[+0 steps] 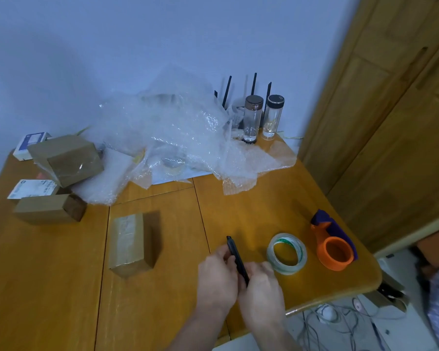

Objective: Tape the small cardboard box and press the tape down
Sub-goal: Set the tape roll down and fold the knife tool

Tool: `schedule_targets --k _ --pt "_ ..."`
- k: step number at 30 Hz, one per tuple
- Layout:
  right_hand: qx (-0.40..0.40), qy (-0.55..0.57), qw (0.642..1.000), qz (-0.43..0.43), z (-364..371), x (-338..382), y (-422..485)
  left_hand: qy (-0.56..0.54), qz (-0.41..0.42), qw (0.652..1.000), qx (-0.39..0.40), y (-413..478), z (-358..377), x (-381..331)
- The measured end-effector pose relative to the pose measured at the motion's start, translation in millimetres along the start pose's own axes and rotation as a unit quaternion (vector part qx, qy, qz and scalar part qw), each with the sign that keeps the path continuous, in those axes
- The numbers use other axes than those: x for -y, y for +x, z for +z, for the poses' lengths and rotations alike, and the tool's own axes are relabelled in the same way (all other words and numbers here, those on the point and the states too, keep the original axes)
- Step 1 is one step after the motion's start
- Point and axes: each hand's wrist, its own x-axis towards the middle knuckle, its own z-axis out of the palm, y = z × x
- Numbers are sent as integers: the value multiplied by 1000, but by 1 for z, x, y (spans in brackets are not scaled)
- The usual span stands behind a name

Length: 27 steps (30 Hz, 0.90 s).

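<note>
Both your hands sit nearest the lens — left hand (217,279) and right hand (261,290) — fingers curled round a slim black tool (236,257), prob. a cutter or pen, tip angled up and away from you. Likely you hold it w/ both hands to open or ready it. Small cardboard box (129,244) lies apart to your left on the wooden table (48,287), untouched, top face w/ a pale strip. Clear tape roll (287,253) rests flat just right of your hands, orange dispenser (333,245) beside it — both within easy reach.
</note>
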Motion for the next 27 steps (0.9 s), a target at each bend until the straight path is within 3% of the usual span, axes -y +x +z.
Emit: schedule_targets --k 12,27 --pt "-7 -58 998 15 71 -54 36 91 -34 981 167 24 41 30" --pt "-22 -27 999 9 75 -57 40 64 -52 981 176 35 52 45"
